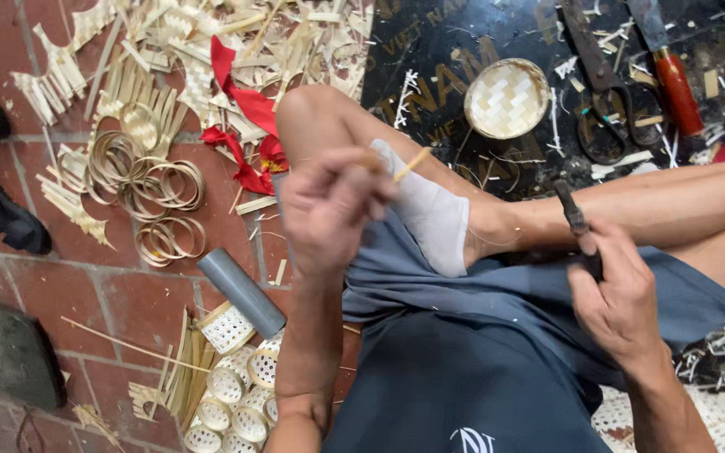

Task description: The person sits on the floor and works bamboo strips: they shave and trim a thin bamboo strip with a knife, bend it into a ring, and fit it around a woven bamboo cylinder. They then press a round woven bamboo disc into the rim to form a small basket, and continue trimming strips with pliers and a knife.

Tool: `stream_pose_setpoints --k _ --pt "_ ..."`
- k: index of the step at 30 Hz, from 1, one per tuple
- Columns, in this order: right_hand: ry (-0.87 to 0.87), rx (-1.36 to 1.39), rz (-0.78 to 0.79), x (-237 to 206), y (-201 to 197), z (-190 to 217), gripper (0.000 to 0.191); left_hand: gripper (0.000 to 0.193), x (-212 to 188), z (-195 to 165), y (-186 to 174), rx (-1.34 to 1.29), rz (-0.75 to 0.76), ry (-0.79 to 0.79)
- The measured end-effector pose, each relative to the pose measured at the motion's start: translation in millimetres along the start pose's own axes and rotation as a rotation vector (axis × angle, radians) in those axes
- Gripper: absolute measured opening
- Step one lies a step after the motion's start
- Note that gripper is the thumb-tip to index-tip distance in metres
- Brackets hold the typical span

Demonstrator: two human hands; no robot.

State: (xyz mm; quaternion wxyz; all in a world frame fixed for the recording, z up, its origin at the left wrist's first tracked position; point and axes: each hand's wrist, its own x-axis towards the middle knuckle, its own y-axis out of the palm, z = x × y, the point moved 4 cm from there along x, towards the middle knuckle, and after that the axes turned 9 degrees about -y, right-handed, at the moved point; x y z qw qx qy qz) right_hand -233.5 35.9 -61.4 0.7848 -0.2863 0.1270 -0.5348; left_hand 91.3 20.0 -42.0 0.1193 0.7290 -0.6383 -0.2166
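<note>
Bamboo strip [411, 164] was pinched in left hand [329, 210], blurred, above knee w/ grey cloth [434, 220]. Right hand [618, 289] gripped knife [576, 220], blade up, well apart from strip. Prob. mid-trimming; next stroke needs blade brought to strip.

Left hand [329, 205] raised, fingers pinched; right hand [618, 289] fisted, lower, near thigh.

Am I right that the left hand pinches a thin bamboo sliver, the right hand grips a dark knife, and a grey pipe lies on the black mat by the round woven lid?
Not quite. The head view shows the grey pipe lying on the red brick floor, well away from the round woven lid on the black mat. The left hand does pinch the bamboo sliver, and the right hand grips the dark knife.
</note>
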Motion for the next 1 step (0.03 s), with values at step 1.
stream_pose_setpoints --k 1 --pt "-0.022 -0.037 -0.038 1.2 -3.7 5.7 0.018 0.023 -3.7 -0.5 16.7 0.109 0.057 -0.045"
